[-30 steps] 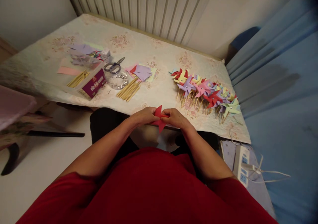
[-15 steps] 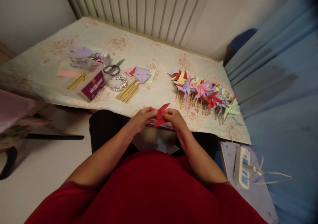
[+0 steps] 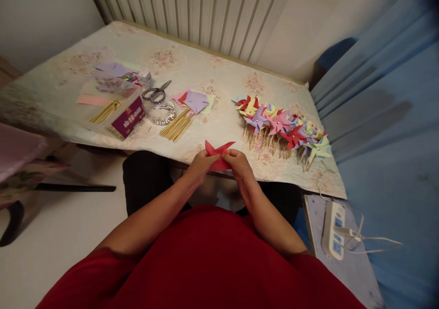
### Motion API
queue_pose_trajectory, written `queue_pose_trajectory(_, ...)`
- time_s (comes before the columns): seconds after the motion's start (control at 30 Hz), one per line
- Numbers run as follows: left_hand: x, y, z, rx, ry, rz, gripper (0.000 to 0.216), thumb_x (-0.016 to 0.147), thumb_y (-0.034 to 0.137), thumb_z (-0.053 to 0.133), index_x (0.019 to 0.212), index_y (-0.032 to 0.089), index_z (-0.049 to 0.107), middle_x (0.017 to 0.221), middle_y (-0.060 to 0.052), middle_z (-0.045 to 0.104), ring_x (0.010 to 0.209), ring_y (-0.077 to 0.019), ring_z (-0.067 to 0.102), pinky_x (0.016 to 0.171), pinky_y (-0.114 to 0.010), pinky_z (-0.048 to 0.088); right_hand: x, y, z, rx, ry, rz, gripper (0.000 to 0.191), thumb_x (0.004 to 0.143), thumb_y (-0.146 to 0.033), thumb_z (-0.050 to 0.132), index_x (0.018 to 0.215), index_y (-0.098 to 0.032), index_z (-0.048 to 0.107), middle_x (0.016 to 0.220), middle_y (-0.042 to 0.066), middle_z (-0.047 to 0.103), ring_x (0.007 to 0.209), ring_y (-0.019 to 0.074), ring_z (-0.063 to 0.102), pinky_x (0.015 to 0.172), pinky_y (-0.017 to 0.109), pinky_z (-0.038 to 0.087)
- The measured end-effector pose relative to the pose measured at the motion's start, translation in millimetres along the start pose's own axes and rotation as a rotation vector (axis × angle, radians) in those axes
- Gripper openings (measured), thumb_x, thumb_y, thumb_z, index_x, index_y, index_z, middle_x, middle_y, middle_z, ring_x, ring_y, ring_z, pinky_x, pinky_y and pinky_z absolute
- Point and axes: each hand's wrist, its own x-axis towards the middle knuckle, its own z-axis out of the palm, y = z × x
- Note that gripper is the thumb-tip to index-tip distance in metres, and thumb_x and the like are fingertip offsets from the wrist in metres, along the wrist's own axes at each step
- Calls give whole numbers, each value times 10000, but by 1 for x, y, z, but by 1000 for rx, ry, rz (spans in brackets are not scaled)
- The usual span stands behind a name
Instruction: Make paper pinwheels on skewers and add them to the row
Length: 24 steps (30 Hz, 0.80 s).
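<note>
My left hand [image 3: 202, 163] and my right hand [image 3: 238, 161] both pinch a piece of folded red paper [image 3: 218, 155] at the table's near edge. Its pointed flaps stick up between my fingers. To the right on the table [image 3: 222, 126] lies a row of finished paper pinwheels [image 3: 284, 128] in red, purple, pink, yellow and green, on wooden sticks. Ahead of my hands sit a bundle of wooden sticks [image 3: 177, 125] and a small stack of coloured paper squares [image 3: 196, 101].
Scissors [image 3: 156, 92], a ring of shiny pins [image 3: 162, 113] and a clear box with a purple label [image 3: 118, 110] holding sticks stand at the left. A white power strip [image 3: 332, 229] lies on the blue surface at right. A radiator is behind the table.
Both hands have lifted the red paper a little, up and forward over the table edge, and turned it so that its flaps now point up.
</note>
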Motion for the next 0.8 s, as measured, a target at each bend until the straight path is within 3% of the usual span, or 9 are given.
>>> queue_pose_trajectory(0.37,2,0,-2,-19,7,-12,221,662,178,708,880,147,733,819,-51,739,716,-157,660,705,-276,502,-5,-4,-4,38,-11,-7,263,622,-418,704,747,-202,622,658,-28,635,570,116,542,561,242,434)
queue_pose_trajectory(0.8,1,4,-8,-80,-54,-81,287,653,177,747,937,136,739,907,-96,760,772,-185,689,738,-299,529,-12,-11,-18,11,-19,-44,324,591,-408,735,827,-214,627,682,-30,636,564,111,538,524,229,391)
